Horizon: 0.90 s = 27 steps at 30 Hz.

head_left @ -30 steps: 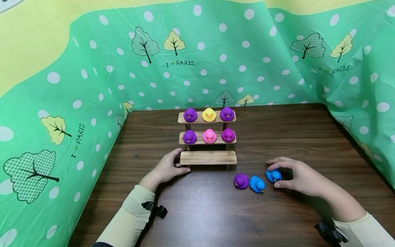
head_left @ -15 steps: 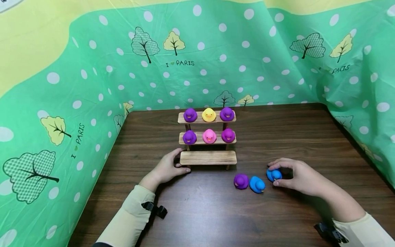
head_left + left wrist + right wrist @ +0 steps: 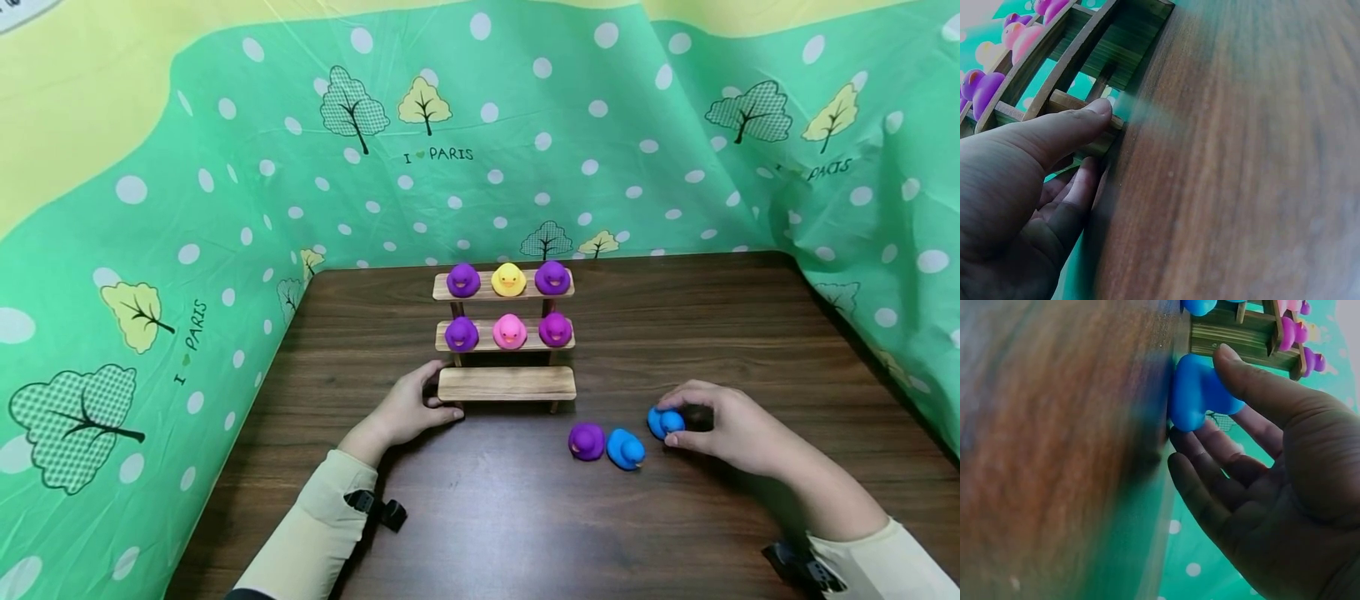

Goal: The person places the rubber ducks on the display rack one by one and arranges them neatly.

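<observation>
A three-tier wooden display stand (image 3: 507, 384) stands mid-table. Its left lower leg is held by my left hand (image 3: 405, 406), thumb in front and fingers behind; the left wrist view shows the thumb (image 3: 1091, 115) along the wooden frame. My right hand (image 3: 731, 429) pinches a blue rubber duck (image 3: 665, 423) between thumb and fingertips, low at the table to the right of the stand. In the right wrist view that duck (image 3: 1194, 394) lies between thumb and fingers. Left of it sit another blue duck (image 3: 625, 449) and a purple duck (image 3: 587, 442).
Purple ducks flank a yellow duck (image 3: 508, 280) on the top tier and a pink duck (image 3: 509, 332) on the middle tier. The lowest tier is bare wood. Green dotted cloth (image 3: 480, 200) hangs around the back and sides of the dark wooden table (image 3: 480, 517).
My right thumb and fingers have drawn in closer around the blue duck, which has turned slightly. The left hand, the stand and the other ducks stay in place.
</observation>
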Each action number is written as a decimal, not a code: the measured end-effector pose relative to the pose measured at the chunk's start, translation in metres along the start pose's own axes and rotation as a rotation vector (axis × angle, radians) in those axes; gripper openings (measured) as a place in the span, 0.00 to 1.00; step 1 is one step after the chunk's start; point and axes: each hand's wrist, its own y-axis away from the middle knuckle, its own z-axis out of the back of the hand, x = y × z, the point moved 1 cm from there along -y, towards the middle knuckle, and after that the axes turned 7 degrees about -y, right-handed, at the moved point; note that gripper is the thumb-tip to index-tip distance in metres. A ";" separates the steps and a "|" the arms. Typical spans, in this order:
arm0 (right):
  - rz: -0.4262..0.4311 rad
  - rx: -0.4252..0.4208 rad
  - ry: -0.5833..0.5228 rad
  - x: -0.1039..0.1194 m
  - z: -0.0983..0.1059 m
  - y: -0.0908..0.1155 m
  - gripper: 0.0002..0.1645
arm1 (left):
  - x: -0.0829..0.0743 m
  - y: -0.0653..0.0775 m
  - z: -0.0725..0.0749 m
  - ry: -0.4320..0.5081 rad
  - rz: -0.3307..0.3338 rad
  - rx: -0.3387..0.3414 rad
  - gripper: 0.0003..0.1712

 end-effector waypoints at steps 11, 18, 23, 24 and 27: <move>-0.039 -0.087 -0.035 0.011 0.001 -0.008 0.22 | 0.004 -0.001 -0.001 0.001 0.017 0.009 0.43; 0.067 -0.161 -0.040 0.020 -0.003 -0.013 0.20 | 0.003 -0.002 -0.001 0.006 0.015 0.009 0.42; 0.080 -0.178 -0.055 0.027 -0.006 -0.020 0.21 | 0.001 0.000 -0.001 -0.005 0.005 0.000 0.42; 0.084 -0.178 -0.056 0.029 -0.007 -0.022 0.21 | 0.001 0.000 -0.001 -0.006 0.002 -0.002 0.42; 0.097 -0.178 -0.069 0.036 -0.010 -0.028 0.21 | 0.000 0.000 0.000 -0.013 0.006 0.000 0.41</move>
